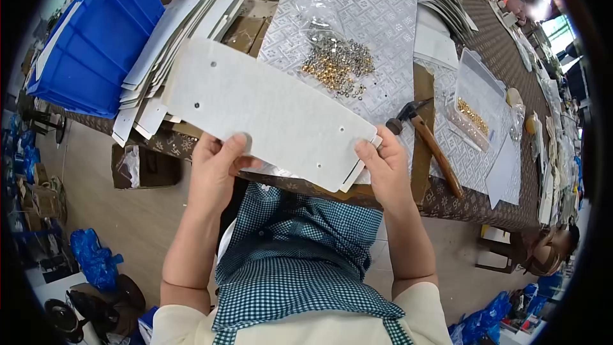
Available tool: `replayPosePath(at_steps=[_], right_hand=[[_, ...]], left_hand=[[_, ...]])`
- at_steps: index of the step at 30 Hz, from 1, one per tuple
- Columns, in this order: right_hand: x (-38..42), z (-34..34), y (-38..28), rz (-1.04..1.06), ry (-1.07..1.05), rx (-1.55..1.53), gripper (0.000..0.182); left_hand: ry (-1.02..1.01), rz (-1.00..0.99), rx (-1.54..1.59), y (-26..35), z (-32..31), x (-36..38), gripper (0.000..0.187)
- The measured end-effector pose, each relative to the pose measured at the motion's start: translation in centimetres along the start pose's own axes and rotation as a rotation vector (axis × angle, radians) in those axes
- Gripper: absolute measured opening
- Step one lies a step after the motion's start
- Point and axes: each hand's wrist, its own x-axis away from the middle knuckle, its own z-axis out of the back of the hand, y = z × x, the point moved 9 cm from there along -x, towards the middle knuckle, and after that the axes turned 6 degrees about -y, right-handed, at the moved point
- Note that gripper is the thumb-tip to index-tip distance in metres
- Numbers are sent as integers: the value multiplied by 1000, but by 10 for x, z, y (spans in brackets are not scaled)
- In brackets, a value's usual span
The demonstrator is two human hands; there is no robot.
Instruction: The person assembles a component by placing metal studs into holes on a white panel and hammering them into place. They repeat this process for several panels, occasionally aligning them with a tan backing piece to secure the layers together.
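Across a counter (511,216) spread with patterned cloth, someone in a checked apron works. Their left hand (220,165) is partly closed, thumb on top of the long edge of a pale holed panel (268,112); the right hand (385,166) pinches its near corner, so the panel lies nearly flat above the counter's edge, holes exposed. Just past it sit loose metal studs (338,64), seemingly kept within reach. A hammer (437,156) rests right of it, handle toward the person, perhaps for easy grabbing.
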Motion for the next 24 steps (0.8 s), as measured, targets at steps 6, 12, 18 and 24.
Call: replayPosePath(at_steps=[6, 12, 18, 24], right_hand=[[7, 7, 5, -102, -100, 108, 18], [17, -6, 2, -161, -170, 165, 19], [-1, -9, -22, -41, -142, 398, 16], [-76, 1, -44, 233, 71, 932, 5]], left_hand=[[-636, 225, -556, 0, -37, 54, 15], [-201, -901, -1139, 100, -94, 26, 31], [-425, -430, -1211, 37, -89, -21, 34], [-425, -416, -1228, 19, -68, -11, 34]])
